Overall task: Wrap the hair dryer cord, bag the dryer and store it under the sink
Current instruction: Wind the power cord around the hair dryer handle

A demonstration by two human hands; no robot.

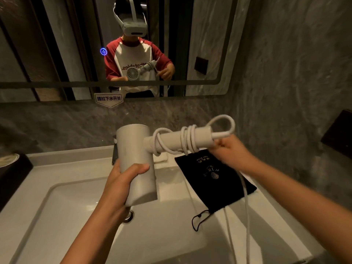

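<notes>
- The room is a dim bathroom with grey marbled walls (285, 54) and a wide mirror (57, 44) above a white sink (57, 197) set into a white table (62, 159).
- The sink's round metal drain stopper (129, 216) shows just below the left wrist.
- A small sign with Chinese characters (108, 99) sits at the mirror's lower edge, and a blue glowing touch button (103, 51) shines on the glass.
- A dark box (13, 174) stands on the table at the far left; a dark object on the right wall is partly out of view.
- A black drawstring bag (219, 183) lies flat on the table right of the basin, its cord loop (200, 220) trailing over the basin's edge.
- The white hair dryer (137, 161) is held in the air over the sink, barrel pointing up and down, handle pointing right.
- The left hand (122, 180) is wrapped around the lower barrel, thumb across the front.
- The white cord (188, 140) is wound in several turns round the handle, with a loose loop standing up beyond the handle's end.
- The right hand (228, 151) is closed at the tip of the handle, pinching the cord there; the rest of the cord hangs down from this hand past the bag and out of the bottom of the view.
- The bag lies just beneath and behind the right hand, not touching the dryer.
</notes>
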